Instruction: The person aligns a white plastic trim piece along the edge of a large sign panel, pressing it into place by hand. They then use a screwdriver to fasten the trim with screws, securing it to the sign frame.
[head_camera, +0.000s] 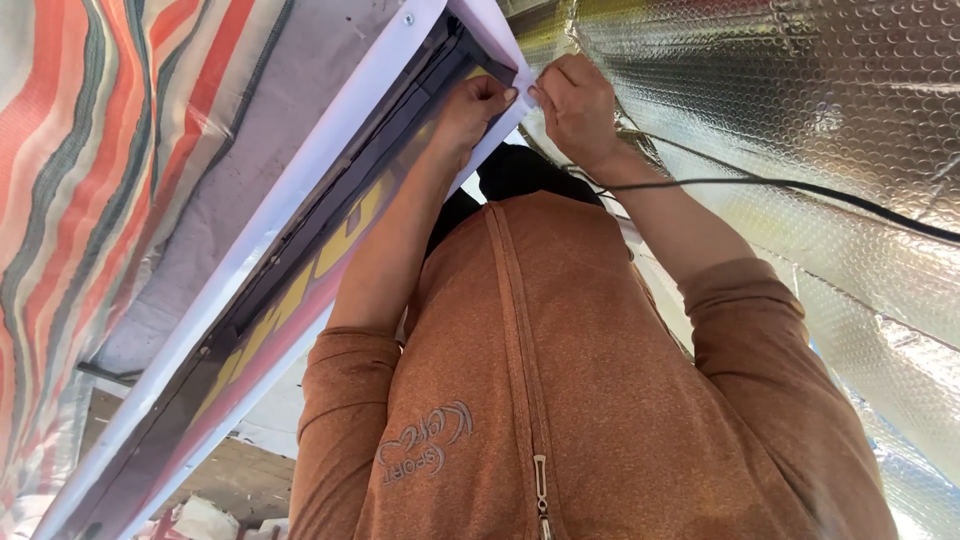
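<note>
Both my arms, in orange sleeves, reach out to the end of a long white-edged banner (300, 170) stretched over a dark frame. My left hand (472, 108) grips the banner's white border at its corner. Right beside it, my right hand (575, 105) pinches the same white corner between thumb and fingers, and the two hands almost touch. The banner's face shows yellow shapes on a dark red ground. My orange zip jacket (560, 400) fills the lower middle of the view.
Silver bubble-foil sheeting (800, 110) covers the right side. A black cable (800, 188) runs over it and crosses my right forearm. A red, white and grey striped tarp (90, 150) lies at the left, with a grey strip beside the banner.
</note>
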